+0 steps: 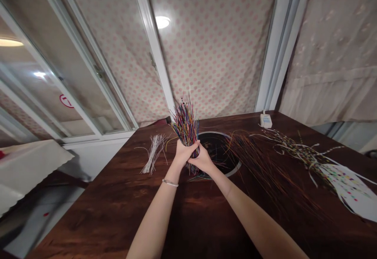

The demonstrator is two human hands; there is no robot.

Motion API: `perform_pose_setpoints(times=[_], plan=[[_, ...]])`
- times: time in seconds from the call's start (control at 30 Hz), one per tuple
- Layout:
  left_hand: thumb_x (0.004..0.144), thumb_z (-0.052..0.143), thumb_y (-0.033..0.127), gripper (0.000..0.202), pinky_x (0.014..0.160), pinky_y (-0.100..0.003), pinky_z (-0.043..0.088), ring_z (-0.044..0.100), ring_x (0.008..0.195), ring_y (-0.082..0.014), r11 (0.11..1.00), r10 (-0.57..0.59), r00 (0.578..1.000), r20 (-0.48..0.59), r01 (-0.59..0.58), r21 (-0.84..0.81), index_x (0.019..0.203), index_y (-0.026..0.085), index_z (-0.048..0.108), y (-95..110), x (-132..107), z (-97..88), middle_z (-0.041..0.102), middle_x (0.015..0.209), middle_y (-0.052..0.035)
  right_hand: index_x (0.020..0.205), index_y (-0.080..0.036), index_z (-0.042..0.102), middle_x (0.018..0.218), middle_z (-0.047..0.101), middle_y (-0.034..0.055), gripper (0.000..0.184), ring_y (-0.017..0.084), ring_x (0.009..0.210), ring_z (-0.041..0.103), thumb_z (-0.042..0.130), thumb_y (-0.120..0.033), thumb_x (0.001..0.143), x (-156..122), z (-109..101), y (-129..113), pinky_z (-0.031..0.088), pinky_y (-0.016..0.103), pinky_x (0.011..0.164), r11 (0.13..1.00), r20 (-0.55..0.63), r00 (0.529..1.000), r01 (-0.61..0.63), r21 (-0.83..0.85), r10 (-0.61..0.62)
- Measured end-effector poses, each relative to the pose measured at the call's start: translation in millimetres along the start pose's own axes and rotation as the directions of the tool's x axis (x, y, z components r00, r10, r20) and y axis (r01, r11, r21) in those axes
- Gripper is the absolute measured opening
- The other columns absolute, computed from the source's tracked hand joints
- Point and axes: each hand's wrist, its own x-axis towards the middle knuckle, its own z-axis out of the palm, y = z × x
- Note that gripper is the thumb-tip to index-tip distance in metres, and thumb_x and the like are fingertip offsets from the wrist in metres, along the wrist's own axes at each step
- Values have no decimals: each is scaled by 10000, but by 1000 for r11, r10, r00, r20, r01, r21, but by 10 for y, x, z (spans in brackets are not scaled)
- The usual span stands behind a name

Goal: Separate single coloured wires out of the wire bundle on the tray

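Bundle: thin multicoloured strands held upright at the near-left rim of the round black inset, fanning out at the top, with the lower ends poking out under the hands.
Left hand: wrapped around the bundle's waist, fingers curled tight and pressed together; bead bracelet on the wrist.
Right hand: closed on the same bundle from the inset side, touching the left hand; fingers curl round the strands, their tips hidden.
White strands: small bunch lying flat, well left of the inset.
Dark strands: brownish spread running out from the inset's right rim.
Dotted strips: white with coloured dots, farther right of the inset, beyond the dark strands.
White box: small, behind the inset to the right, at the far table edge.
Table: dark wood, with the inset sunk into it.
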Motion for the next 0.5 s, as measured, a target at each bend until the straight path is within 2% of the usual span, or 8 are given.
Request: perform_pose_setpoints(times=[0.1, 0.17, 0.3, 0.4, 0.5], plan=[[525, 759, 240, 245, 620, -229, 482, 585, 656, -151, 999, 53, 997, -61, -53, -5, 682, 137, 602, 125, 20, 58, 625, 688, -20, 1086, -153, 493, 988, 647, 64, 543, 202, 880, 606, 632, -166, 561, 51, -22, -129, 456, 301, 788, 997, -8, 997, 76, -13, -76], [542, 750, 258, 243, 632, -234, 481, 582, 660, -150, 994, 112, 992, -64, -112, -4, 691, 135, 604, 257, 47, 75, 621, 687, -21, 1075, -154, 503, 979, 651, 62, 519, 196, 864, 611, 629, -164, 572, 92, -37, -233, 462, 290, 772, 990, -14, 990, 143, 4, -142], [572, 736, 278, 246, 683, -239, 478, 581, 716, -147, 981, 193, 979, 66, -194, 8, 728, 123, 625, 434, 74, 49, 632, 748, -30, 1089, -152, 508, 1022, 638, 74, 536, 206, 912, 601, 661, -200, 578, 115, -12, -304, 459, 299, 800, 966, -90, 967, 245, 80, -238], [570, 736, 261, 247, 660, -237, 475, 573, 698, -140, 991, 127, 980, 156, -130, 11, 728, 109, 624, 312, 36, 19, 621, 729, -29, 1082, -139, 518, 1017, 640, 84, 542, 218, 916, 600, 673, -208, 567, 40, 60, -153, 461, 324, 813, 972, -128, 974, 205, 118, -190], [572, 726, 257, 229, 581, -228, 461, 546, 607, -120, 999, 33, 995, 94, -35, 18, 683, 107, 594, 87, -9, -1, 579, 650, -9, 1096, -136, 515, 1012, 644, 82, 548, 218, 910, 601, 662, -200, 572, -43, 123, 8, 465, 333, 815, 976, -106, 983, 164, 146, -149]])
